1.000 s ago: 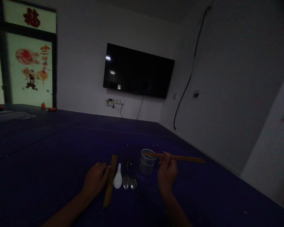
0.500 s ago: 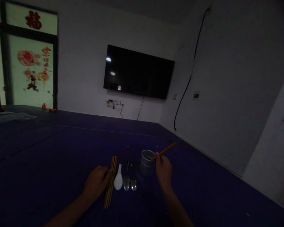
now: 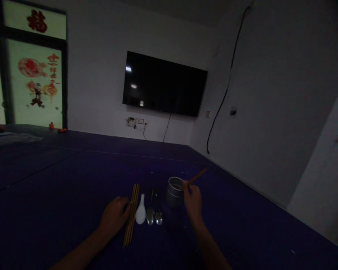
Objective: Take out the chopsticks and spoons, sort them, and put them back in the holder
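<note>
My right hand pinches a brown wooden stick. The stick slants up to the right, and its lower end is at the rim of a grey metal cup; whether that end lies inside cannot be made out. On the table, my left hand lies with thumb and forefinger apart, its tips touching a row of several wooden chopsticks. Right of these are a white soup spoon and two metal spoons, one beside the other, bowls towards me.
The dark blue tabletop reaches to the walls. Far left lie plastic sheeting and small orange objects. A television hangs on the wall, and a black cable runs down at the right.
My right hand has shifted slightly left, and the stick it holds has moved with it, now looking thinner. My left hand and the laid-out utensils keep their places.
</note>
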The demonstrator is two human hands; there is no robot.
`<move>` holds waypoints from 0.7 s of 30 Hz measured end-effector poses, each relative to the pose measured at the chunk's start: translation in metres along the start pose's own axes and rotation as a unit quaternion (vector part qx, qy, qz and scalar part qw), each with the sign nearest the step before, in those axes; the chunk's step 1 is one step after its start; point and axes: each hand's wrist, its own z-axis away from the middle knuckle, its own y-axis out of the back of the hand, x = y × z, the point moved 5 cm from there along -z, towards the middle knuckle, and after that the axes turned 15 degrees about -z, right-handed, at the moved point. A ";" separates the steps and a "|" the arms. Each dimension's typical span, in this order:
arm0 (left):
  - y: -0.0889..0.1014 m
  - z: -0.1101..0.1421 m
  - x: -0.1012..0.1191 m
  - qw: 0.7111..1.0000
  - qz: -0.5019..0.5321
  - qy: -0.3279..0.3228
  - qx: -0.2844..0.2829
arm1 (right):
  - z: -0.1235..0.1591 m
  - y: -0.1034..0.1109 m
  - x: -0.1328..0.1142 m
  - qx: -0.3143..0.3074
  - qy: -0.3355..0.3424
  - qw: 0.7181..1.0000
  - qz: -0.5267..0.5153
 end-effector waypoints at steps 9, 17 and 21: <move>0.000 0.000 0.000 0.999 -0.024 0.014 -0.039 | 0.004 0.017 -0.012 0.121 -0.021 0.992 -0.025; -0.001 0.000 0.001 0.997 -0.053 0.015 -0.047 | 0.038 0.007 -0.058 0.079 0.087 0.990 -0.084; -0.002 -0.001 0.000 0.997 -0.065 0.019 -0.042 | 0.072 -0.038 -0.080 -0.149 0.168 0.974 -0.030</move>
